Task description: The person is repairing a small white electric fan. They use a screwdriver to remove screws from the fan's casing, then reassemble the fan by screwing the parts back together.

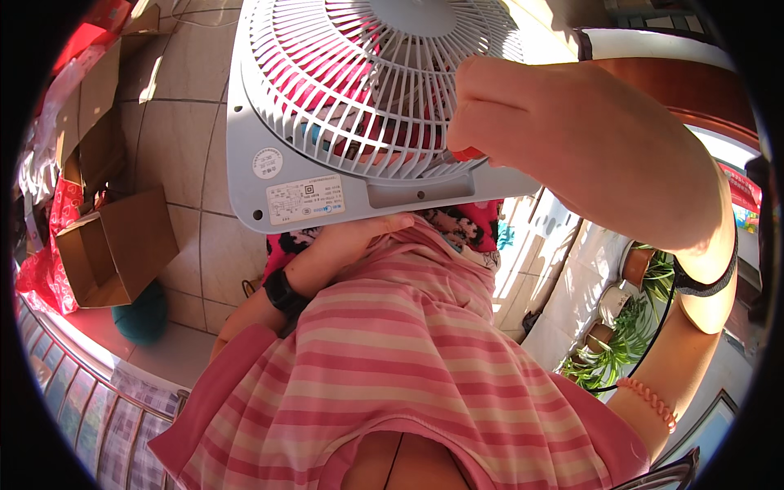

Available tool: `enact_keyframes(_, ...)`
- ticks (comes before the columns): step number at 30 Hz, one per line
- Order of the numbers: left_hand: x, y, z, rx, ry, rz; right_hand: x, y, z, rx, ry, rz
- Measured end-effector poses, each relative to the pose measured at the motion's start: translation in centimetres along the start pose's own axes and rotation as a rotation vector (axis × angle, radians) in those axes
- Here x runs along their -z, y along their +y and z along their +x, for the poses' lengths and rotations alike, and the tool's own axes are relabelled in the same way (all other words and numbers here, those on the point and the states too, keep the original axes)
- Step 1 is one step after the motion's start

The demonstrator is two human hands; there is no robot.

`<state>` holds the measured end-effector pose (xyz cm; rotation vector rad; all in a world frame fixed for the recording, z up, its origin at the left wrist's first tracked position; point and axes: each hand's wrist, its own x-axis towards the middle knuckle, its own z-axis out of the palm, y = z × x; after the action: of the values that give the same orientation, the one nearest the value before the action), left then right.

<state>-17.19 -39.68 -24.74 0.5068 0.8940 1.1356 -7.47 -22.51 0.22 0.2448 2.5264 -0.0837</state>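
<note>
A grey plastic fan [245, 167] rests tilted over my lap, its round slatted grille [412, 16] facing up. Through the slats, red and pink patterned cloth shows. My left hand [355, 241] holds the fan's near edge from below, the thumb along the rim and the other fingers hidden. At the right side of the grille, my right hand [502, 106] is closed in a fist. A small bit of something red-orange [468, 153] peeks out under it, too covered to name. White labels [306, 198] and a shallow recess [420, 193] mark the fan's near side.
Left on the tiled floor [175, 147] stands an open cardboard box [122, 249] beside a teal ball [140, 313] and red plastic bags. A metal rail [98, 376] curves at lower left. Potted plants [616, 347] line the right side. Dark reddish furniture [710, 94] stands upper right.
</note>
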Motion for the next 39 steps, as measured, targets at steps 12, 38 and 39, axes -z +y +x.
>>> enact_keyframes(12,-1.3,3.0,0.5,0.075,-0.030,-0.265,-0.1,1.0,-2.0,0.137,0.307,0.067)
enact_keyframes(38,32.3,15.8,20.9,-0.681,0.300,-0.294,-19.1,20.5,11.8,-0.652,0.925,1.585)
enact_keyframes(39,33.2,15.0,21.4,-0.700,0.309,-0.295,-20.8,20.3,13.1,-0.629,0.931,1.646)
